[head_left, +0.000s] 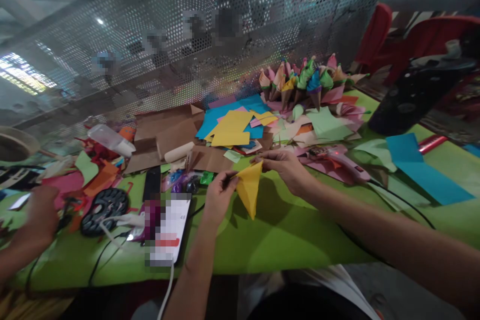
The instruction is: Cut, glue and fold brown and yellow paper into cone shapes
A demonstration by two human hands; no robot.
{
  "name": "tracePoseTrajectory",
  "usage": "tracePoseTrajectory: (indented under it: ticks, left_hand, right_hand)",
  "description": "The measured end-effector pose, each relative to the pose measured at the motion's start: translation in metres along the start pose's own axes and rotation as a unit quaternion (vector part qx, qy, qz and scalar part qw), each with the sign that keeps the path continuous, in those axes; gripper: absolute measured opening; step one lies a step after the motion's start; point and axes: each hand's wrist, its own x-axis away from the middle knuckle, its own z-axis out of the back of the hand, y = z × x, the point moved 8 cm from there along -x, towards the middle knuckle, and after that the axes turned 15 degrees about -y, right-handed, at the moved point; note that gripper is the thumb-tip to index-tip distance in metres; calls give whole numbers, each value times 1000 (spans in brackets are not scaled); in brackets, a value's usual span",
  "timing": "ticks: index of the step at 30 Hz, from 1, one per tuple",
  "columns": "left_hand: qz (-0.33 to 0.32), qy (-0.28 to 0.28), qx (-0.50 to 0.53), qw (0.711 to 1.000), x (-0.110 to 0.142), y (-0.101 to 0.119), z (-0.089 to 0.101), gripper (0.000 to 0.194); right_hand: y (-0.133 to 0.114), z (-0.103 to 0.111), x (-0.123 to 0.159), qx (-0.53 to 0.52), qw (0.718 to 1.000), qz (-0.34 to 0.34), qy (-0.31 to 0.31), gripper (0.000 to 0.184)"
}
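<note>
A folded piece of yellow paper (249,191), shaped like a cone with its tip down, hangs between my two hands above the green table. My left hand (219,195) pinches its upper left corner. At the upper right corner, the fingers of my right hand (287,170) are closed on the same paper. Just beyond my hands lie brown paper pieces (210,159) and a stack of yellow sheets (229,127). To the right of my right hand, a pink glue gun (350,165) rests on pink paper.
Paper cones with coloured swirls (300,82) stand at the back against a perforated metal panel (225,30). A phone (170,230) with a cable lies left of my left arm. Another person's hand (39,210) is at far left. A dark tumbler (416,92) stands right.
</note>
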Motion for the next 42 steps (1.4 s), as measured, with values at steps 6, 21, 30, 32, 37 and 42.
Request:
tracePoseTrajectory:
  ticks: [6,21,30,32,37,42]
  left_hand:
    - [-6,12,-13,1000,1,4,3,28]
    - [-38,-10,-38,998,2,11,-7,20]
    - [2,-10,83,996,0,-1,-13,33]
    - [-9,-1,54,998,1,1,-11,30]
    - [-38,-8,-74,997,5,14,-13,19]
    - [-32,-36,-47,998,4,14,-19,29]
  right_hand:
    - [-4,-3,3,34,999,5,-26,41]
    - [4,0,2,53,999,0,-8,39]
    - [-3,-1,8,43,998,39,9,40]
    - [-4,-2,8,78,997,28,-8,38]
    - [-12,-11,10,211,976,18,-48,30]
    - [-14,-16,11,253,966,34,-52,31]
